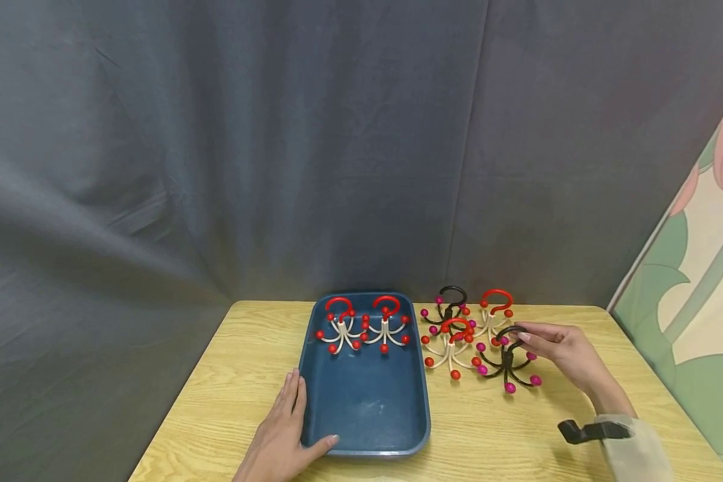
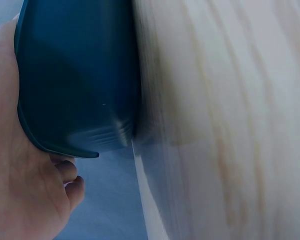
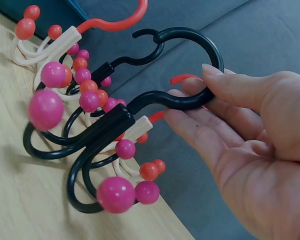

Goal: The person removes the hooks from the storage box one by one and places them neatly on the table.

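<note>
My right hand [image 1: 569, 358] pinches the curved top of a black hook hanger [image 1: 507, 358] between thumb and fingers. Pink balls tip its spread arms, which point down toward the table, as the right wrist view shows closely. Beside it are another black hanger [image 1: 448, 313] and two white hangers with red hooks, one at the back [image 1: 491, 321] and one in front [image 1: 450, 349]. Along the left rim of a blue tray [image 1: 364, 408] lie the straight fingers of my left hand [image 1: 280, 432], its thumb over the front corner. Two white-and-red hangers, left [image 1: 341, 328] and right [image 1: 385, 326], sit at the tray's far end.
The wood-grain table [image 1: 211, 395] carries the tray and hangers. A dark grey curtain [image 1: 337, 147] hangs right behind its back edge. To the right is a flower-patterned panel [image 1: 693, 281]. A black strap piece [image 1: 593, 432] sticks out at the right sleeve.
</note>
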`<action>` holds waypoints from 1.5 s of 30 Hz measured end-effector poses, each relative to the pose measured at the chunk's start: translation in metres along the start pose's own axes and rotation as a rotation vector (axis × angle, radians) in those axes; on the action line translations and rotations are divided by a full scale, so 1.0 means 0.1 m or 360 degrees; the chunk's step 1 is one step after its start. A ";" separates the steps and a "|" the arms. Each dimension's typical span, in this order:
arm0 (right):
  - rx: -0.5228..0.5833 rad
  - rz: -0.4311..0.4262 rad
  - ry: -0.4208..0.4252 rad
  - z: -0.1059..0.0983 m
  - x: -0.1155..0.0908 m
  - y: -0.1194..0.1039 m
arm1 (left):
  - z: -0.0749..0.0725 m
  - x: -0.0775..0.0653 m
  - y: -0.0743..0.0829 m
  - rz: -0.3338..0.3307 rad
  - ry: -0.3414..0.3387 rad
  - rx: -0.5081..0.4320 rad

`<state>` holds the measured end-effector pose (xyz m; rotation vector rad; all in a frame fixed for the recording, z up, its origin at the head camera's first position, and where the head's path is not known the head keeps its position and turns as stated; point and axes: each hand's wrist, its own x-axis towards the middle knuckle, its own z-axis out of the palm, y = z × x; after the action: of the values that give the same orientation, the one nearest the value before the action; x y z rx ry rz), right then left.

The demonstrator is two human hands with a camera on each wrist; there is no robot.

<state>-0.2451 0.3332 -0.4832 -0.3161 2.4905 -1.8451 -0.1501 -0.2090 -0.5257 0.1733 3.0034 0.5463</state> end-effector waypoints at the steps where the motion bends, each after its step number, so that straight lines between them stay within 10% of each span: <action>1: -0.0008 0.0001 0.0012 0.00 0.00 0.00 | 0.00 0.00 0.00 -0.0002 -0.0004 -0.0003; 19: 0.0101 0.0056 0.0112 0.03 -0.03 0.04 | 0.02 0.01 -0.03 0.0018 0.0013 -0.0012; 39: -0.0093 0.0083 0.0111 0.00 -0.03 0.03 | 0.02 0.01 -0.01 -0.0011 -0.0009 -0.0022; 45: -0.0394 0.0111 0.0177 0.00 -0.03 -0.09 | 0.01 0.00 -0.01 0.0002 0.0000 -0.0013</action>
<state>-0.2410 0.3314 -0.4749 -0.1317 2.7709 -1.5720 -0.1505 -0.2093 -0.5270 0.1745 3.0009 0.5585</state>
